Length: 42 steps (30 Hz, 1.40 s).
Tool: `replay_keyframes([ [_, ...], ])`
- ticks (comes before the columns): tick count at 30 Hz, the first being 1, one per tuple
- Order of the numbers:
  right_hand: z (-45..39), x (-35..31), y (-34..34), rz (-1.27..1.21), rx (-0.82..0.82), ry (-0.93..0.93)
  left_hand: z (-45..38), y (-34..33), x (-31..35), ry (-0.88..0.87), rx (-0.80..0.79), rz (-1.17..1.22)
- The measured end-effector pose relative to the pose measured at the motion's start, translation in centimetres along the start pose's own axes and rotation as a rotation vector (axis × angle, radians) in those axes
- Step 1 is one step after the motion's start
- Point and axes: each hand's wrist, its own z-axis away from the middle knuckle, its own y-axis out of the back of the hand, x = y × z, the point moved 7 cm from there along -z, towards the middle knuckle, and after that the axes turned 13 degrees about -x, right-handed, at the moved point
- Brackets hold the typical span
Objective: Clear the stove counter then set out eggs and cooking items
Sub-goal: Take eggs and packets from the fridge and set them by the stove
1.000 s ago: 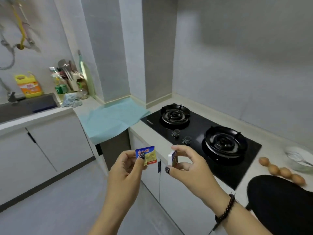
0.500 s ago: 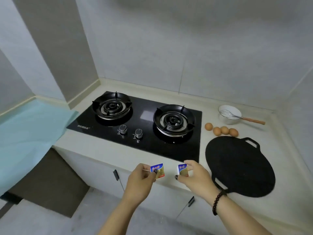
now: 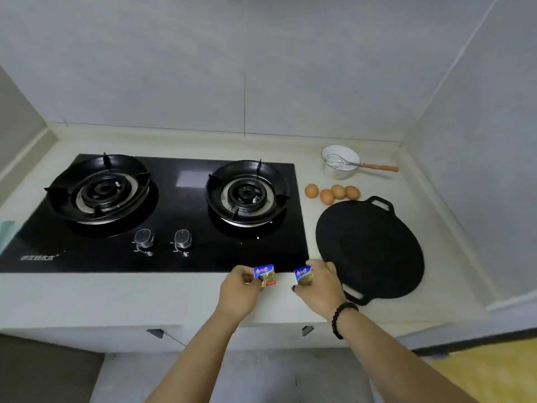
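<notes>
Pinching one small blue-and-gold packet (image 3: 264, 274) in the left hand (image 3: 239, 290) and its twin (image 3: 303, 275) in the right hand (image 3: 319, 282), fingers curled tight on each, over the table (image 3: 145, 298) edge before the stove (image 3: 162, 213). Both hands have come closer to the table since a moment ago, beside the black pan (image 3: 369, 251).

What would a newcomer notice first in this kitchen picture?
First, the black two-burner gas stove set into the counter. In front of it, the left hand and right hand each pinch a small foil packet. At the right lie a round black griddle pan and four brown eggs.
</notes>
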Motion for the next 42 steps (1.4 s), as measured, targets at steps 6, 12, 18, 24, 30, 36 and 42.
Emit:
replay_keyframes([
  [6, -3.2, 0.9, 1.5, 0.101, -0.081, 0.014, -3.4, -2.2, 1.9, -0.024, 0.002, -0.037],
  [12, -7.7, 0.7, 2.5, 0.203, -0.178, 0.117, -6.5, -3.8, 3.1, -0.007, 0.135, -0.122],
  [18, -10.0, 1.1, 2.3, 0.342, -0.269, 0.240, -7.0, -5.5, 2.6, 0.153, 0.337, -0.086],
  [24, -11.5, 1.9, 3.7, 0.368, -0.362, 0.362, -7.0, -6.5, 3.7, 0.232, 0.515, -0.047],
  [30, -13.6, 3.0, 10.2, 0.250, -0.300, 0.367, -6.6, -5.9, 7.5, 0.224, 0.690, -0.005],
  [36, -15.4, 4.1, 22.4, -0.061, -0.087, 0.372, -10.8, -8.5, 14.2, 0.030, 0.523, 0.033],
  [42, -18.9, 4.8, 33.4, -0.154, 0.211, 0.380, -20.1, -14.3, 21.5, -0.060, 0.171, 0.020],
])
